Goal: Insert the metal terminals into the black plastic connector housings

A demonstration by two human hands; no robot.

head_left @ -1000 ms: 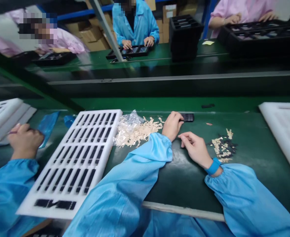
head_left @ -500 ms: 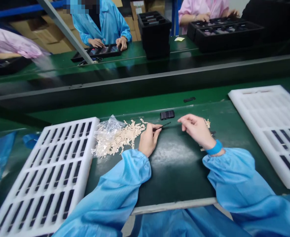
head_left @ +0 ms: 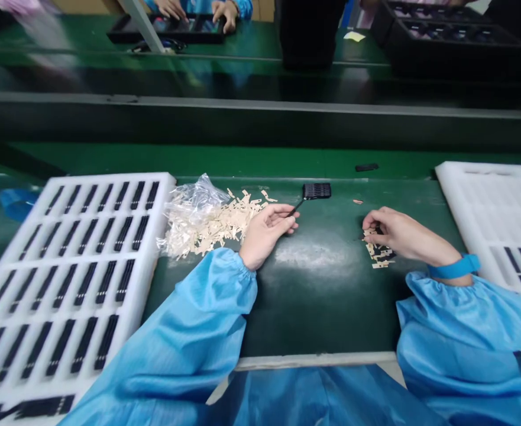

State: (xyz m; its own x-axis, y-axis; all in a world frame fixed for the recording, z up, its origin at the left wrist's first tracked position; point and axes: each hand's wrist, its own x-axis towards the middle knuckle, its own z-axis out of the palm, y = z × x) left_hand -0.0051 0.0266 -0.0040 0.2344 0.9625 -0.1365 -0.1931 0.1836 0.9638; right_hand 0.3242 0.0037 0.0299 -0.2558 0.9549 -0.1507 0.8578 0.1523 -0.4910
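My left hand (head_left: pixel 267 232) rests on the green bench and pinches a thin black strip (head_left: pixel 296 207) that points up and right toward a small stack of black strips (head_left: pixel 316 190). My right hand (head_left: pixel 397 234) lies over a little heap of beige tabs and black pieces (head_left: pixel 379 254), fingers curled on it; whether it holds one I cannot tell. A larger pile of beige tabs (head_left: pixel 218 223) with a clear plastic bag (head_left: pixel 189 204) sits just left of my left hand.
A white foam tray (head_left: pixel 71 260) with rows of black strips in its slots lies at the left. Another white foam tray (head_left: pixel 497 219), partly filled, lies at the right. Beyond a dark rail, another person's hands (head_left: pixel 198 8) work at a black tray.
My left hand picked a black strip from the small stack and drew it back. My right hand moved right and down onto the little heap. The view tilted downward.
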